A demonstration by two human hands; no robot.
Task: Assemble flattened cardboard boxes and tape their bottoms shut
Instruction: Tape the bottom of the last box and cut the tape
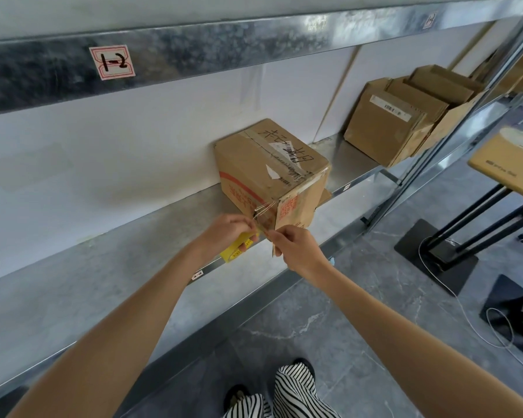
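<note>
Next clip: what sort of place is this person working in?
Probably a warehouse or stockroom packing area: long galvanised metal shelving with a handwritten bay label "1-2", open cartons stored along it, and a worn cardboard box where the left hand and right hand pinch tape.

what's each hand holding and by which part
The left hand grips a yellow printed item by its upper end and pinches the clear tape strip; the right hand pinches that strip beside it, off the cardboard box's near corner.
</note>
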